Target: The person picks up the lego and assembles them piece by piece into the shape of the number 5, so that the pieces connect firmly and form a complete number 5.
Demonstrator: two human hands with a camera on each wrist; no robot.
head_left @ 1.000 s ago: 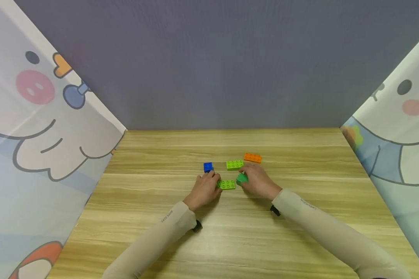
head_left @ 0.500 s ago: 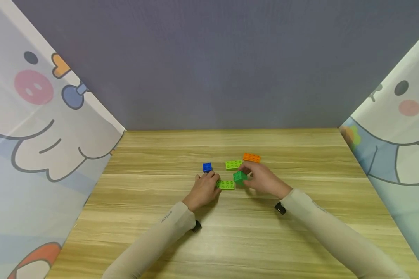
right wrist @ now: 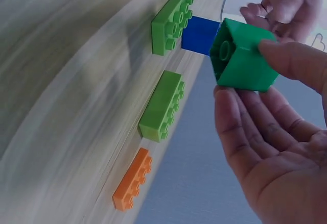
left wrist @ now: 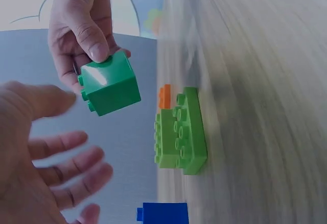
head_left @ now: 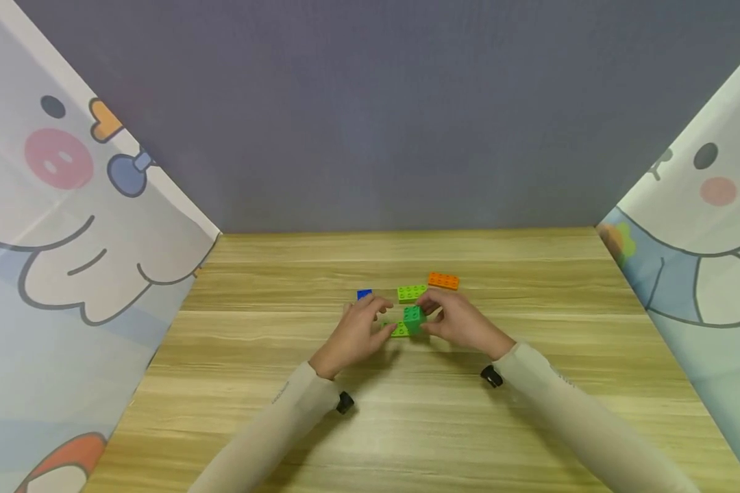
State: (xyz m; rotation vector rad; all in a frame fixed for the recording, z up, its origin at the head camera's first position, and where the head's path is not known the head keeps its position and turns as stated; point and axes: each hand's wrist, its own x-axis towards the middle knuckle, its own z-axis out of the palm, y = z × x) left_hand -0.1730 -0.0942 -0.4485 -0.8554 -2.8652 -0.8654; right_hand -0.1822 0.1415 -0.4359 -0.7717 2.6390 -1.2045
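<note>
My right hand (head_left: pixel 459 318) pinches a green toy building brick (head_left: pixel 412 318) between thumb and fingers, raised above the table. In the right wrist view the brick's hollow underside (right wrist: pixel 224 50) faces the table. My left hand (head_left: pixel 358 332) hovers to the brick's left with fingers spread and holds nothing; the left wrist view shows a gap between its fingers (left wrist: pixel 84 175) and the green brick (left wrist: pixel 110 83). Below the hands lies a flat lime studded brick (left wrist: pixel 194 132), partly covered by the green one in the head view.
Behind the hands a thicker lime brick (head_left: pixel 412 294) rests on the wood-grain table (head_left: pixel 407 424). An orange brick (head_left: pixel 444 281) lies at its far right. A blue brick (head_left: pixel 364 294) is partly hidden beyond my left fingers. A grey panel (head_left: pixel 407 123) rises behind the table.
My right hand has lifted the green brick and carried it left, over the near lime brick. My left hand has come off that lime brick and its fingers have spread.
</note>
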